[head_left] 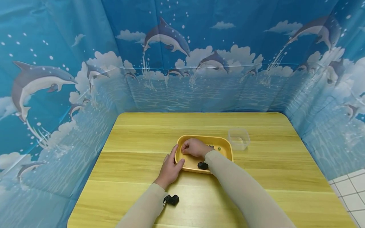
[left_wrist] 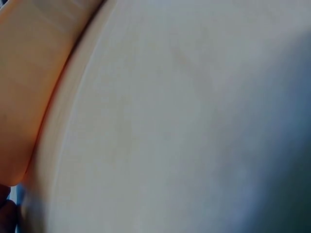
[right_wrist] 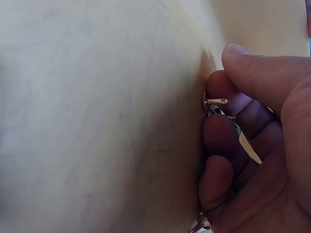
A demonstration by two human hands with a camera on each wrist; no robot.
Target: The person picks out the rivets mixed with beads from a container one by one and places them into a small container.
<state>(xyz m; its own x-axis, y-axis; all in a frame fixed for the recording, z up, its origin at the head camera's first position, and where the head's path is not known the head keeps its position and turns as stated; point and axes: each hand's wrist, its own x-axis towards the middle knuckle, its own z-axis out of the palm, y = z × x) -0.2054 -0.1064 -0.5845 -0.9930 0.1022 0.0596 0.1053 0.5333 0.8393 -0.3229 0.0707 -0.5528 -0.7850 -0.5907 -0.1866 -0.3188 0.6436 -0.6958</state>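
A yellow tray (head_left: 190, 168) sits on the wooden table. My left hand (head_left: 169, 167) rests at its near left corner, thumb over the rim and fairly straight fingers along the left side. In the left wrist view the tray's orange wall (left_wrist: 34, 82) fills the upper left, with dark fingertips (left_wrist: 7, 216) at the bottom corner. Inside the tray, my right hand (head_left: 196, 147) curls its fingers near the left end. The right wrist view shows small metal tacks (right_wrist: 215, 103) held among those fingers; another shiny tack (right_wrist: 200, 224) lies beside the little finger.
Several small marble-like balls (head_left: 219, 148) lie in the tray's far right part, partly behind the right wrist. A clear plastic box (head_left: 239, 139) stands just right of the tray. Black wrist cameras (head_left: 171, 199) stick out from both sleeves. A dolphin-print curtain (head_left: 182, 91) surrounds the table (head_left: 137, 186).
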